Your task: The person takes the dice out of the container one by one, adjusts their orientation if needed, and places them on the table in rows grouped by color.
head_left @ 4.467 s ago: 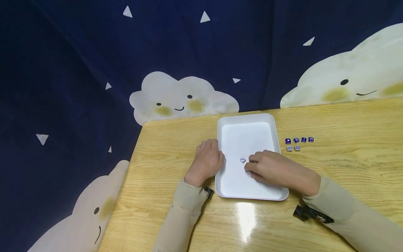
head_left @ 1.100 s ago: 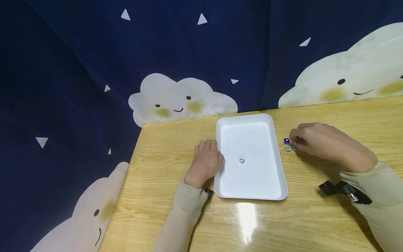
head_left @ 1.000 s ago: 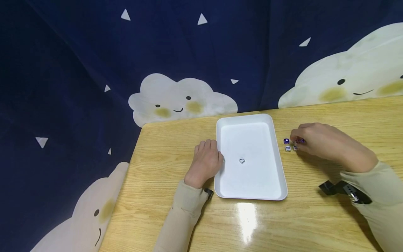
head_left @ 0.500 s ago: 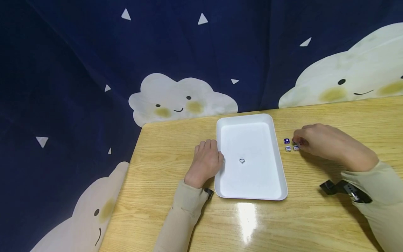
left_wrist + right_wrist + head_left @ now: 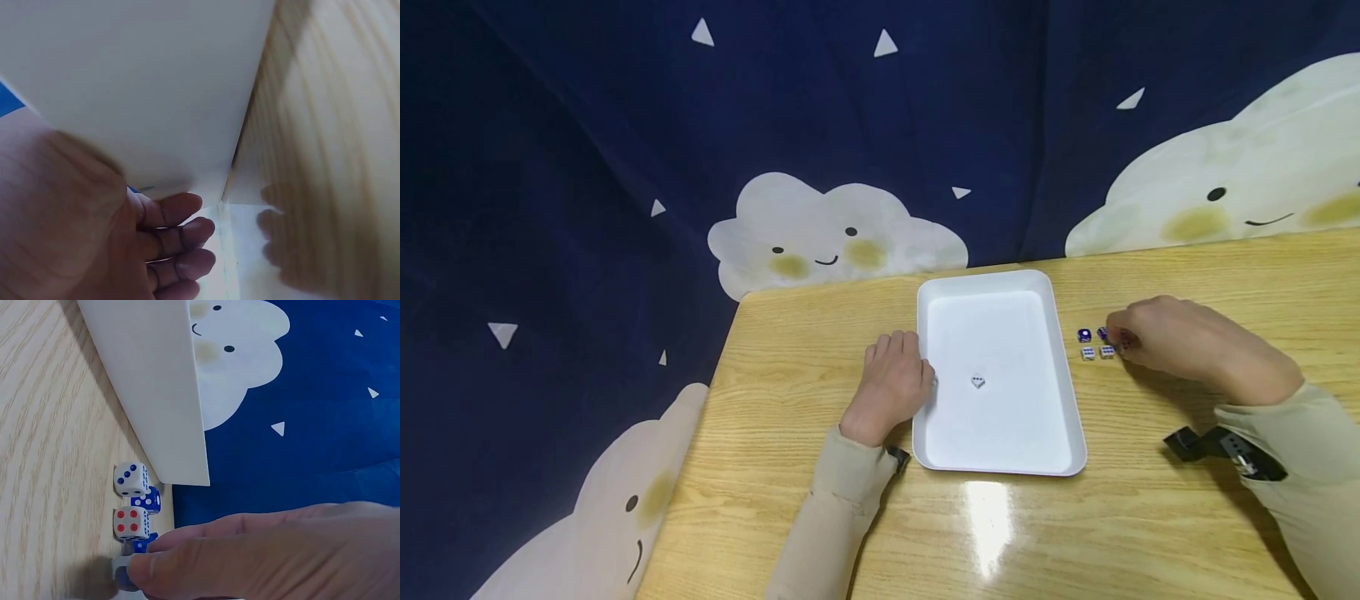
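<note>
My left hand [image 5: 891, 379] grips the left wall of a white tray [image 5: 1000, 442], the thumb over the rim and the fingers outside. A white die [image 5: 977, 381] lies in the tray. Right of it, my right hand [image 5: 1195, 342] pinches another white die [image 5: 122, 573] at the near end of a row on the table. Two white dice, one with blue dots [image 5: 131, 479] and one with red dots [image 5: 130, 523], stand in that row. Blue dice [image 5: 1084, 335] form a second row behind; my fingers hide some of them.
The wooden table [image 5: 790, 350] extends on both sides of the tray. A dark blue curtain [image 5: 865, 108] with printed clouds [image 5: 842, 217] hangs along its back and left edges.
My right hand has gone from a die inside the tray to the dice rows at the right, then shifted slightly rightward, uncovering dice. My left hand stays on the tray wall.
</note>
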### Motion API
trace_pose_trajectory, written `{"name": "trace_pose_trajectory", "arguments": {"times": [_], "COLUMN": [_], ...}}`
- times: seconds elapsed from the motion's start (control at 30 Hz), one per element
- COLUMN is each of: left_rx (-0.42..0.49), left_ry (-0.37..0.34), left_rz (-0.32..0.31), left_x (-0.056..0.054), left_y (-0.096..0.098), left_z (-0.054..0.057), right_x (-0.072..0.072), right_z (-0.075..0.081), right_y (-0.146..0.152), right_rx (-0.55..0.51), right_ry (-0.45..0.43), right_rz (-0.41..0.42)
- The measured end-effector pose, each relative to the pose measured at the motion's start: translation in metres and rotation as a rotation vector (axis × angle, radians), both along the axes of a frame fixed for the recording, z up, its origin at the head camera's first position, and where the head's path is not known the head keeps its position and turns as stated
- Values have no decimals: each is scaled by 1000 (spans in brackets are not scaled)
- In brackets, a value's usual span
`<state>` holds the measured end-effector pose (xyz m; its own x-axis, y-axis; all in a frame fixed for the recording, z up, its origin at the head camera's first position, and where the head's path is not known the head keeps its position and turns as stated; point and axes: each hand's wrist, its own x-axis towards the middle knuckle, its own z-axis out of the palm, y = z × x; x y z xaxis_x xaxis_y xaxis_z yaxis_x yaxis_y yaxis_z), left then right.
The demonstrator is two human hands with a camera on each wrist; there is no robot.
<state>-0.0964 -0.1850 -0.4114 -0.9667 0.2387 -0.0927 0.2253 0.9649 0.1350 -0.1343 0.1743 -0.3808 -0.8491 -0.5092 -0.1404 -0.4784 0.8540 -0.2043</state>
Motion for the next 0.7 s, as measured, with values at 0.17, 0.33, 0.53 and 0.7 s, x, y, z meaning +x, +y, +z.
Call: {"name": "trace_pose_trajectory", "arguments": {"times": [0.17,0.33,0.53,0.7], "left_rx": [11,16,20,19], "left_ry": [-3,13,18,12], "left_rz": [0,-8,-13,-12], "left_x": [0,0,0,0], "left_y": [0,-1,-1,-1], "left_z": [1,0,0,1], "right_x": [-1,1,5,11], "right_z": [-1,3,10,14], "right_y": [0,0,-4,-13], "right_rx": [2,-1,-6,-41], "right_ry": [-8,-4,6,35], "right_rz": [-1,-8,-1,19]}}
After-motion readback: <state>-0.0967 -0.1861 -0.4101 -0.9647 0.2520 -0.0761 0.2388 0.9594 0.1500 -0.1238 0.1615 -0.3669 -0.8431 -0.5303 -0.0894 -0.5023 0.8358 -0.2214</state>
